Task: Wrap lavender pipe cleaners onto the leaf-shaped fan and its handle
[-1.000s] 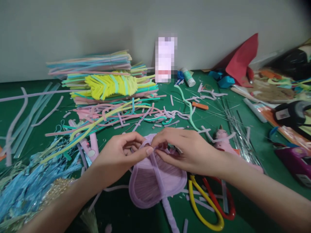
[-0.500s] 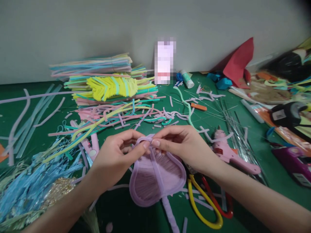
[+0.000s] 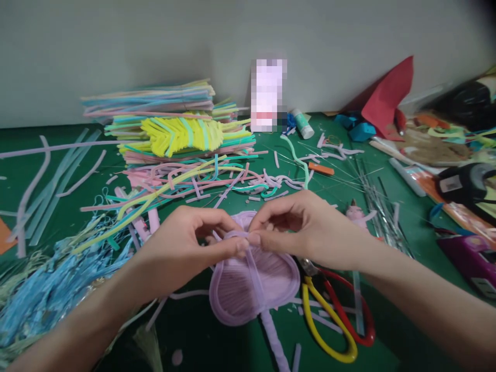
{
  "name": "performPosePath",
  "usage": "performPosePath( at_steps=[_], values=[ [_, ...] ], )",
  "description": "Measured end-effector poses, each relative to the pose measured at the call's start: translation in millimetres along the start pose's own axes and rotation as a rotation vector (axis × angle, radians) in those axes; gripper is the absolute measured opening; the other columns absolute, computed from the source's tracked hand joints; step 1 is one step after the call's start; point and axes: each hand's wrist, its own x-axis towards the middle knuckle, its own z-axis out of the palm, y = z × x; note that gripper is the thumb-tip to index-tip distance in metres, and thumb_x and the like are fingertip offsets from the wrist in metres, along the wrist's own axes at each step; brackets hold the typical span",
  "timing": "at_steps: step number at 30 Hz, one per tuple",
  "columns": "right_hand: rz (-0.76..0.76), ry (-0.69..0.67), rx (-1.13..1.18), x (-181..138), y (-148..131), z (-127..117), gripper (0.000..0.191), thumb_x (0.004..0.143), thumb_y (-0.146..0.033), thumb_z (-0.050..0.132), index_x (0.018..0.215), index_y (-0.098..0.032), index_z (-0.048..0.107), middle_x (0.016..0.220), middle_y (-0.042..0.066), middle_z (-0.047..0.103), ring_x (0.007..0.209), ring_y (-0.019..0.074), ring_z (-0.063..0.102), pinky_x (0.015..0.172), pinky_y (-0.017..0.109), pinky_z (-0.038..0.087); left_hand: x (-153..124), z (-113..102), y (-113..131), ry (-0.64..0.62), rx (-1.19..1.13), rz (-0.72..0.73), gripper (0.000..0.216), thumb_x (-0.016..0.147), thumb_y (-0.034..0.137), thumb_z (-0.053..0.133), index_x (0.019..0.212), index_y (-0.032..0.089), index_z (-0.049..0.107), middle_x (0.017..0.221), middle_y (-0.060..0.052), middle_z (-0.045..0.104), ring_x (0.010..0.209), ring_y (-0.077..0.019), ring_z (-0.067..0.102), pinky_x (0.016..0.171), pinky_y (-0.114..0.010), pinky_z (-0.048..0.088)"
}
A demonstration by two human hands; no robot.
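Note:
A lilac fan (image 3: 232,305) made of fuzzy pipe cleaners lies over the table, its wrapped handle (image 3: 275,341) pointing down toward me. Its face is lobed, with a thick rim and a strip down the middle. My left hand (image 3: 205,240) pinches a lilac pipe cleaner (image 3: 236,234), bent in a small loop, between thumb and forefinger. Close against it, my right hand (image 3: 294,227) pinches the same pipe cleaner at the upper part of the fan. Fingers hide exactly where the pieces meet.
Scissors (image 3: 329,320) with yellow and red handles lie right of the fan. Beyond my right wrist sits a pink glue gun (image 3: 355,213), partly hidden. Pipe cleaner bundles (image 3: 182,137) stack at the back left, blue tassels (image 3: 65,289) at left, metal wires (image 3: 380,206) at right.
Both hands have come slightly down toward me over the fan, so its top edge now shows behind the fingers. My right forearm covers more of the glue gun. The view has shifted slightly.

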Motion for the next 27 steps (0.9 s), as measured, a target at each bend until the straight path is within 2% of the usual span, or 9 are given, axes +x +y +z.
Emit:
performPosePath(
  at_steps=[3,7,12,16,20,24,27],
  values=[
    [0.003,-0.04,-0.034,2,-2,-5,0.006,0.078,-0.021,0.065,0.075,-0.017,0.068,0.064,-0.002,0.063,0.056,0.0086,0.054,0.052,0.019,0.044,1,-4,3,-0.04,-0.057,0.009,0.018,0.078,0.037,0.068,0.082,0.02,0.072,0.072,0.0,0.069,0.063,-0.0117,0.059,0.055,-0.019,0.046],
    [0.017,-0.093,-0.028,5,-2,-5,0.006,0.077,-0.021,0.066,0.076,-0.016,0.066,0.064,-0.003,0.059,0.056,0.0072,0.05,0.051,0.018,0.042,2,-6,4,-0.029,-0.037,0.009,0.018,0.078,0.035,0.068,0.072,0.019,0.07,0.068,0.001,0.066,0.059,-0.0087,0.054,0.051,-0.016,0.041],
    [-0.034,0.066,0.034,3,-2,4,0.006,0.078,-0.018,0.065,0.073,-0.015,0.064,0.063,-0.004,0.056,0.054,0.0056,0.046,0.049,0.017,0.039,3,2,0,0.115,-0.134,-0.032,0.017,0.073,0.033,0.072,0.066,0.018,0.068,0.058,0.005,0.059,0.049,-0.0051,0.045,0.045,-0.015,0.034],
    [-0.06,0.189,0.104,3,-1,12,0.007,0.078,-0.018,0.067,0.073,-0.015,0.064,0.063,-0.003,0.059,0.055,0.0062,0.05,0.05,0.017,0.04,2,9,-1,0.184,-0.19,-0.048,0.02,0.073,0.035,0.073,0.064,0.018,0.068,0.055,0.005,0.057,0.047,-0.0041,0.041,0.042,-0.015,0.03],
    [-0.078,0.242,0.206,4,4,11,0.011,0.078,-0.025,0.071,0.081,-0.015,0.068,0.071,0.0,0.065,0.061,0.0082,0.057,0.056,0.019,0.047,3,9,-3,0.24,-0.258,-0.028,0.019,0.073,0.034,0.074,0.065,0.018,0.069,0.055,0.004,0.057,0.047,-0.0046,0.044,0.043,-0.014,0.033],
    [-0.04,0.27,0.31,2,11,12,0.031,0.07,-0.032,0.078,0.096,-0.018,0.068,0.081,0.001,0.067,0.065,0.0093,0.059,0.058,0.02,0.05,5,11,-7,0.381,-0.465,-0.04,0.018,0.073,0.035,0.075,0.07,0.018,0.069,0.059,0.004,0.059,0.047,-0.0048,0.047,0.043,-0.015,0.037],
    [-0.048,0.302,0.417,1,16,20,0.021,0.073,-0.031,0.077,0.087,-0.018,0.068,0.076,-0.001,0.066,0.062,0.0074,0.057,0.057,0.018,0.049,6,16,-9,0.397,-0.565,-0.03,0.017,0.073,0.035,0.075,0.073,0.019,0.069,0.065,0.003,0.063,0.049,-0.0059,0.052,0.045,-0.016,0.041]
  ],
)
